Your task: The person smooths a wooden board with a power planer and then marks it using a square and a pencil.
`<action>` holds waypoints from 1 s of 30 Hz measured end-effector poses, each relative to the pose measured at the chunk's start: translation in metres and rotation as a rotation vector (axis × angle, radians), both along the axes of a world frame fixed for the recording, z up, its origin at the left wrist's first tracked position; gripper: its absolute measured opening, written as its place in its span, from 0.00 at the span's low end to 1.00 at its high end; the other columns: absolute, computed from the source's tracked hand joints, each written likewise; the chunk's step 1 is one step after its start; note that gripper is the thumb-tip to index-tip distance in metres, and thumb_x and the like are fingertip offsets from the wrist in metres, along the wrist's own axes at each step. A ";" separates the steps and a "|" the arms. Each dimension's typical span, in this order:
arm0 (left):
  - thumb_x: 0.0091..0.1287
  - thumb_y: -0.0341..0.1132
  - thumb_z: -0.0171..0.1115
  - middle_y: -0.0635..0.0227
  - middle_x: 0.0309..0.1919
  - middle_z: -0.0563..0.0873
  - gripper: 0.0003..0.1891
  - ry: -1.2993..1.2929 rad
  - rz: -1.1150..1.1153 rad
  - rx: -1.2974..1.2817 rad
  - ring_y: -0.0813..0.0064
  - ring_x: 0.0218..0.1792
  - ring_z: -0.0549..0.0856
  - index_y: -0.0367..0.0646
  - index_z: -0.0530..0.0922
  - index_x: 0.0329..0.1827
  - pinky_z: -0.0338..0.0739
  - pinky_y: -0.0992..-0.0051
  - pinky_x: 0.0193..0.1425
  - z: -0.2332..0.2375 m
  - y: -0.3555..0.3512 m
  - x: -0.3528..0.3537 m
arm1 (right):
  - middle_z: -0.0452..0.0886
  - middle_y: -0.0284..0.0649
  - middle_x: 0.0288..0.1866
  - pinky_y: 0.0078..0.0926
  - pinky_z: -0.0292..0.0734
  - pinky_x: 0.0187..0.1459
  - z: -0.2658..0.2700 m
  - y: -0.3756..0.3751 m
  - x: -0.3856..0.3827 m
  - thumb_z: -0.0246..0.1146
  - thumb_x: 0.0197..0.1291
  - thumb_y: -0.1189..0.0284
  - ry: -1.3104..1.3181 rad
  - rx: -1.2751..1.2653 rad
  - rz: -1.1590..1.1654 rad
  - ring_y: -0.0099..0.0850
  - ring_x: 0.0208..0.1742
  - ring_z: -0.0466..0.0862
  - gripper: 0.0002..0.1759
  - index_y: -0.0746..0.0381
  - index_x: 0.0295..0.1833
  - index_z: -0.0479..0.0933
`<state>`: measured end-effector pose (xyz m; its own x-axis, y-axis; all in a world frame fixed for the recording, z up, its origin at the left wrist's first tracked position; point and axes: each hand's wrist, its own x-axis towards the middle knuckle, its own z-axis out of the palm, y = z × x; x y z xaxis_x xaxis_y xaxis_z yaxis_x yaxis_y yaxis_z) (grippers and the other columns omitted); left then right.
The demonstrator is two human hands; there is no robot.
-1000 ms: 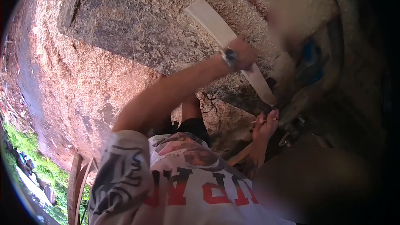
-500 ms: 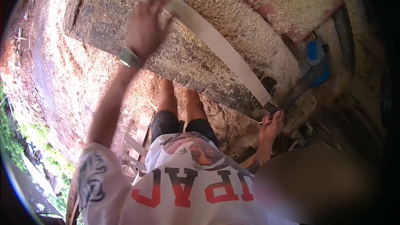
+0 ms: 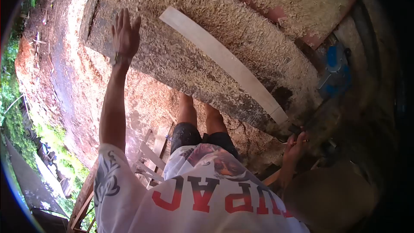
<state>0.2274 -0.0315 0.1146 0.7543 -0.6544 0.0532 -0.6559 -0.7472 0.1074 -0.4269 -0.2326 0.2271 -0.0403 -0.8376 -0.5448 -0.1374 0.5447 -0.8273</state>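
Observation:
A long, curved pale wood strip (image 3: 224, 58) lies across the sawdust-covered bench (image 3: 172, 56), a thin line marked across its near right end. My left hand (image 3: 125, 36) is open, fingers stretched, to the left of the strip's far end and apart from it; a watch is on that wrist. Just beyond the strip's right end, my right hand (image 3: 295, 146) is closed around a thin pencil (image 3: 305, 140). A small dark block (image 3: 295, 129) sits between the fingertips and the strip's end.
A blue power tool (image 3: 334, 71) sits to the right, past the strip's end. Behind the bench is a reddish board (image 3: 317, 39) heaped with shavings. Pale wooden slats (image 3: 152, 155) stand low at my left side. Sunlit earth (image 3: 60, 64) and greenery lie beyond on the left.
My left hand has let go of the strip's far end and moved left, fingers now spread. My right hand has drawn slightly away from the near end, still with the pencil.

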 end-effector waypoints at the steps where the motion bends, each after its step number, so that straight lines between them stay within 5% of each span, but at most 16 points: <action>1: 0.82 0.56 0.53 0.41 0.80 0.66 0.39 0.032 -0.040 -0.072 0.45 0.81 0.67 0.36 0.58 0.84 0.58 0.47 0.85 0.006 -0.001 -0.009 | 0.74 0.32 0.37 0.22 0.63 0.28 -0.003 0.002 0.009 0.62 0.80 0.60 0.008 -0.013 -0.025 0.21 0.25 0.67 0.19 0.62 0.63 0.73; 3: 0.81 0.54 0.55 0.37 0.79 0.67 0.41 0.241 0.006 -0.249 0.42 0.79 0.69 0.33 0.56 0.85 0.62 0.48 0.83 0.019 -0.017 -0.061 | 0.74 0.29 0.35 0.21 0.63 0.26 -0.013 0.003 0.030 0.63 0.79 0.60 -0.020 0.004 -0.039 0.20 0.24 0.68 0.17 0.60 0.61 0.73; 6: 0.77 0.54 0.62 0.33 0.79 0.65 0.48 0.845 0.412 -0.446 0.40 0.80 0.66 0.27 0.50 0.85 0.62 0.49 0.82 0.031 -0.073 -0.172 | 0.75 0.28 0.36 0.22 0.64 0.26 -0.016 0.005 0.058 0.64 0.79 0.63 -0.106 0.014 0.000 0.21 0.23 0.69 0.16 0.59 0.62 0.72; 8: 0.67 0.53 0.73 0.29 0.80 0.57 0.57 0.839 0.333 -0.784 0.38 0.81 0.60 0.25 0.47 0.84 0.59 0.49 0.83 0.002 -0.106 -0.231 | 0.76 0.29 0.37 0.22 0.64 0.27 -0.018 0.008 0.060 0.64 0.79 0.63 -0.149 -0.015 0.052 0.21 0.24 0.69 0.16 0.60 0.62 0.72; 11: 0.57 0.44 0.78 0.30 0.80 0.51 0.63 0.603 0.635 -0.782 0.35 0.80 0.58 0.25 0.42 0.84 0.57 0.48 0.84 0.020 -0.158 -0.261 | 0.68 0.29 0.31 0.24 0.63 0.28 -0.006 0.011 0.065 0.64 0.79 0.62 -0.031 -0.025 -0.025 0.21 0.25 0.66 0.19 0.64 0.63 0.71; 15: 0.46 0.31 0.71 0.30 0.78 0.55 0.64 0.568 0.800 -0.719 0.30 0.76 0.62 0.29 0.38 0.85 0.60 0.43 0.83 0.024 -0.195 -0.260 | 0.70 0.29 0.35 0.25 0.63 0.28 -0.006 0.006 0.051 0.67 0.77 0.60 0.025 0.034 -0.067 0.22 0.25 0.66 0.25 0.62 0.68 0.70; 18: 0.45 0.29 0.70 0.29 0.77 0.56 0.64 0.610 0.696 -0.898 0.30 0.77 0.61 0.31 0.39 0.86 0.64 0.42 0.81 0.028 -0.196 -0.246 | 0.71 0.30 0.39 0.25 0.65 0.28 -0.007 -0.005 0.057 0.68 0.76 0.57 -0.020 0.055 -0.021 0.23 0.26 0.67 0.29 0.61 0.71 0.69; 19: 0.45 0.26 0.68 0.31 0.77 0.59 0.63 0.449 0.579 -0.806 0.29 0.75 0.64 0.33 0.40 0.86 0.67 0.43 0.79 0.027 -0.193 -0.240 | 0.72 0.31 0.40 0.25 0.65 0.28 -0.011 -0.008 0.051 0.67 0.76 0.57 -0.035 0.035 0.004 0.23 0.26 0.67 0.30 0.61 0.72 0.69; 25: 0.51 0.23 0.66 0.30 0.79 0.59 0.58 0.783 0.269 -0.848 0.32 0.77 0.66 0.37 0.42 0.87 0.63 0.43 0.83 0.111 -0.162 -0.188 | 0.71 0.31 0.42 0.25 0.67 0.30 -0.011 -0.005 0.036 0.67 0.76 0.59 0.111 -0.012 -0.002 0.22 0.27 0.67 0.29 0.63 0.72 0.70; 28: 0.57 0.19 0.63 0.33 0.81 0.59 0.54 0.317 -0.214 -0.666 0.36 0.82 0.62 0.41 0.45 0.88 0.60 0.38 0.83 0.111 -0.154 -0.178 | 0.70 0.29 0.42 0.25 0.68 0.30 -0.024 -0.009 0.044 0.66 0.77 0.60 0.039 0.051 -0.065 0.21 0.27 0.68 0.27 0.64 0.71 0.71; 30: 0.66 0.17 0.54 0.55 0.87 0.56 0.46 0.304 -0.344 -0.378 0.46 0.86 0.56 0.53 0.52 0.89 0.56 0.35 0.83 0.125 -0.148 -0.194 | 0.70 0.29 0.42 0.24 0.68 0.30 -0.030 -0.010 0.047 0.66 0.77 0.60 -0.004 0.051 -0.079 0.21 0.28 0.68 0.27 0.64 0.71 0.71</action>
